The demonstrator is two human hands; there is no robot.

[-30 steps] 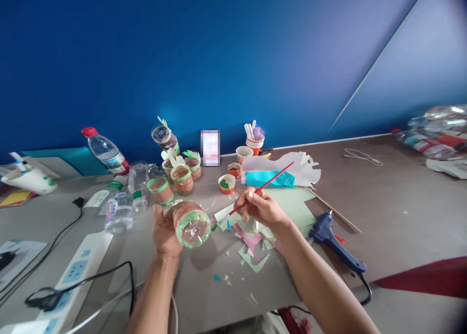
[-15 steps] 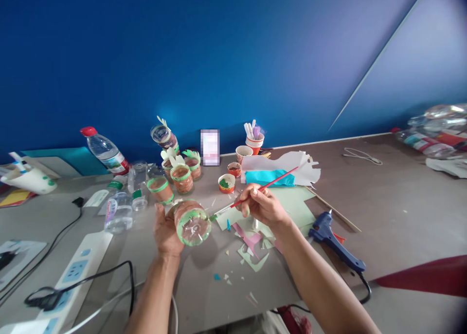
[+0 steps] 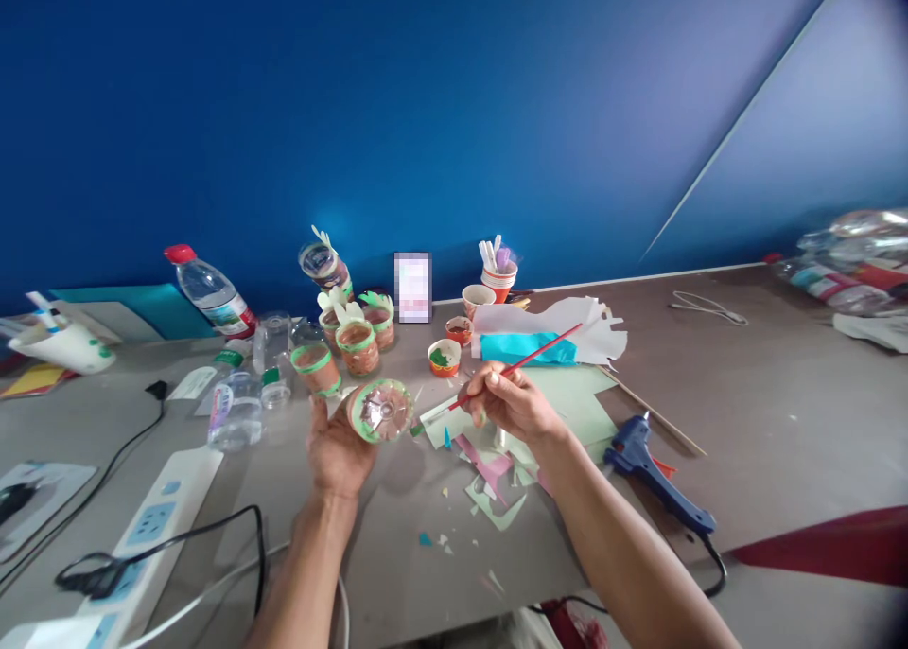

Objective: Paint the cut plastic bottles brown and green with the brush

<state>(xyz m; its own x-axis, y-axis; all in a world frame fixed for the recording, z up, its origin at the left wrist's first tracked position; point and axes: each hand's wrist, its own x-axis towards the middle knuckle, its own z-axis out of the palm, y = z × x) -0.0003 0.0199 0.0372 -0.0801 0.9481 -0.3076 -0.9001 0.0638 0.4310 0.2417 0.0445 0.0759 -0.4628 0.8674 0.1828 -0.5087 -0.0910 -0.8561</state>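
My left hand (image 3: 344,455) holds a cut plastic bottle bottom (image 3: 383,411) tilted so its clear base faces me, with green paint round the base's edge. In my right hand (image 3: 515,403) is a red-handled paintbrush (image 3: 543,346), gripped between thumb and fingers. Its green-tipped bristles point left, close to the bottle bottom's right edge; whether they touch is hard to tell. Just beyond the hands stand a paper cup with green paint (image 3: 444,358) and a cup with brown paint (image 3: 459,330). Several brown-and-green painted cups (image 3: 357,348) stand behind my left hand, some with pale paper leaf shapes.
A blue glue gun (image 3: 656,474) lies right of my right forearm, near a wooden stick (image 3: 659,411). Paper scraps (image 3: 489,464) litter the middle. Plastic bottles (image 3: 236,412) and a power strip (image 3: 152,526) with cables are at left. A phone-like screen (image 3: 412,288), blurred, leans by the wall.
The bottle bottom in my left hand has turned and risen a little, so its base faces me more fully. The brush stays in my right hand, almost unmoved.
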